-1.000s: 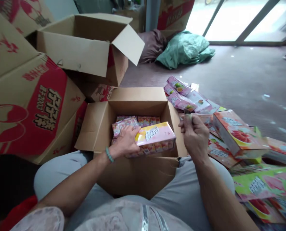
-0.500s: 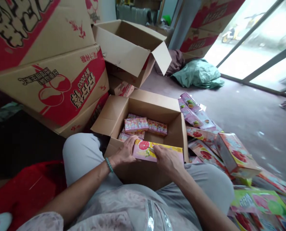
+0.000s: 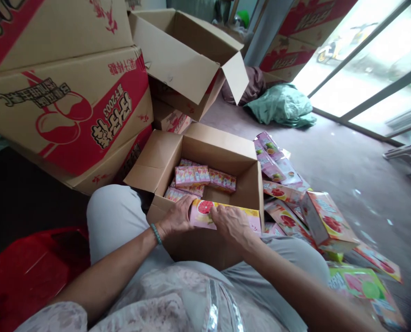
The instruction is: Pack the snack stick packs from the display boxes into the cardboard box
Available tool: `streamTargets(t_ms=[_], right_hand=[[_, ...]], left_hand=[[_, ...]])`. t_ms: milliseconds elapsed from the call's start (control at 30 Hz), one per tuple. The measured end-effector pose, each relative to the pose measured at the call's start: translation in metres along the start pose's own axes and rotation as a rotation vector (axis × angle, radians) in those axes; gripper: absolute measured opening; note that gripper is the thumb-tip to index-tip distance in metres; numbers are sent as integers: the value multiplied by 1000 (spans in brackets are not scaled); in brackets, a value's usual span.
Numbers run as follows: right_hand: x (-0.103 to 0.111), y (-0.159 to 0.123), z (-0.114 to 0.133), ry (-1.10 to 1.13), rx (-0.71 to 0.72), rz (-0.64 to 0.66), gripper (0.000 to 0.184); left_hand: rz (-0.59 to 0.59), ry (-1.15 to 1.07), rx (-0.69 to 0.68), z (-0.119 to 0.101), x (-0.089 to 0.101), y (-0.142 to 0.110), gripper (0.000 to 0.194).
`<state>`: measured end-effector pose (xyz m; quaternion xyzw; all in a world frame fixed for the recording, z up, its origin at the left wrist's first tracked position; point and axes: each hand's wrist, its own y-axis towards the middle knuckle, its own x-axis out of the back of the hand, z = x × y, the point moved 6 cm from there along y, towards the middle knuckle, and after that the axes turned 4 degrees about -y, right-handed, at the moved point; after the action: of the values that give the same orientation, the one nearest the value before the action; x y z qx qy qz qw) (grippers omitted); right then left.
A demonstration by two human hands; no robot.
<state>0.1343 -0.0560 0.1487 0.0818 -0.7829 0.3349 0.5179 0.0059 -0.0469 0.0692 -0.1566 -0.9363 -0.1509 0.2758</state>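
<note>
A pink and yellow carton (image 3: 202,220) printed with a grapefruit slice lies across the near edge of an open cardboard box (image 3: 222,147). My left hand (image 3: 179,214) grips the carton's left end, fingers on its far side. Curled over its middle, my right hand (image 3: 231,223) presses its fingertips close to the grapefruit print; its palm covers part of the carton. Inside the cardboard box, several small packs in clear wrap (image 3: 192,176) lie at the left and middle of the bottom.
Flat and formed printed cartons (image 3: 325,221) are heaped on the floor at my right. Large printed boxes (image 3: 98,106) are stacked at the left, with another open box (image 3: 191,55) behind. A green sack (image 3: 281,106) lies farther back; a red plastic item (image 3: 43,263) is at lower left.
My right hand has slid left along the carton, its fingertips now nearer the grapefruit print. My left hand keeps its hold. The camera view has tilted slightly.
</note>
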Motion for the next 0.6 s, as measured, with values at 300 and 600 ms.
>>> streamTargets(t_ms=[300, 600], right_hand=[[-70, -73, -132, -5, -225, 30, 32], [-95, -105, -207, 238, -585, -433, 29]], left_hand=[[-11, -45, 66, 0, 2, 5, 66], [-116, 107, 499, 32, 2, 88, 65]])
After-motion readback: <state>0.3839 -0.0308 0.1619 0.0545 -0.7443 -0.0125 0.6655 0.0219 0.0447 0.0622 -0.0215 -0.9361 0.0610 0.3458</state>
